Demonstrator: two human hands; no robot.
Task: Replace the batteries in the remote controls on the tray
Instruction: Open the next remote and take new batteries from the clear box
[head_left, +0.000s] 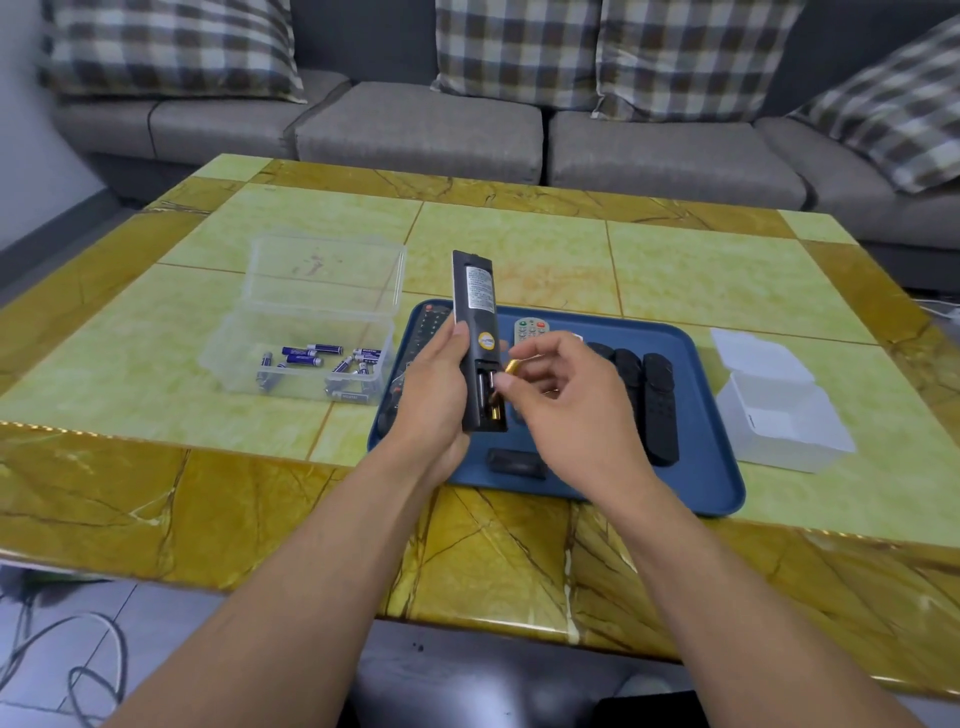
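Glossy marble table (675, 260) | left hand (434, 387) grips slim black remote (475, 322) | right hand (566, 395) pinches gold battery (515, 367)

You see the black remote (477, 332) upright above the blue tray (696, 467), compartment open, gold battery (515, 366) at its edge.

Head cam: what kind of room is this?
Most likely a home living room: a grey sofa with plaid cushions sits behind a low marble-pattern coffee table, which carries a blue tray of remote controls.
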